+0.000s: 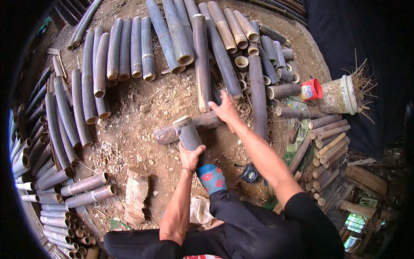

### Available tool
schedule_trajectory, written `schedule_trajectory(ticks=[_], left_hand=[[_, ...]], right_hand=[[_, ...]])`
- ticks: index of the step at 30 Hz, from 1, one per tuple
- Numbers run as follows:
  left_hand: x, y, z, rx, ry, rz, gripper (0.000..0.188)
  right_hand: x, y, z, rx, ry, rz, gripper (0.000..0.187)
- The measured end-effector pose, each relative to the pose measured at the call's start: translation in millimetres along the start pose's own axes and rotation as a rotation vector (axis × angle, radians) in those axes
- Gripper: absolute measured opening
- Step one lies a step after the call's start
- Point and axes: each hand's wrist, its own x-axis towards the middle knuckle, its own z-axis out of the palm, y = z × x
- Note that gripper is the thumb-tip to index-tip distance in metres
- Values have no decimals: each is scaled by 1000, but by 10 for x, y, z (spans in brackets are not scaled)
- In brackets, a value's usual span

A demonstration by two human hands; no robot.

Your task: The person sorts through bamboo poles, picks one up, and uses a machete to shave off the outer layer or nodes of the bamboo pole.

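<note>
My left hand (189, 156) is closed round the lower part of a short bamboo section (188, 133), its pale cut end tilted up and away from me. Beneath that section, a thicker bamboo log (206, 121) lies crosswise on the dirt. To the right, my right hand (226, 110) is reaching forward with its fingers spread and nothing in it. Its thumb is beside the near end of a long bamboo pole (201, 64); whether they touch I cannot tell. My foot in a blue patterned sock (211, 178) is just behind the bamboo I hold.
Cut bamboo poles (125, 49) ring the far side, and more are stacked at left (64, 129). A red tub (311, 90) and a dirty white bucket (338, 96) sit at right, near thinner bamboo pieces (332, 146). A wood block (137, 194) lies left among chips.
</note>
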Motion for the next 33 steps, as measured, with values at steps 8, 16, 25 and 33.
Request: schedule_trajectory(ticks=[8, 16, 25, 33], left_hand=[[237, 217, -550, 148, 30, 34, 50], [440, 1283, -495, -165, -315, -142, 52], [198, 1672, -444, -295, -268, -63, 47], [214, 1258, -943, -168, -62, -84, 69]], right_hand=[[347, -526, 450, 483, -33, 230, 96], [-297, -725, -193, 1280, -231, 159, 65], [-55, -469, -580, 405, 142, -99, 78], [499, 108, -499, 363, -16, 139, 84]])
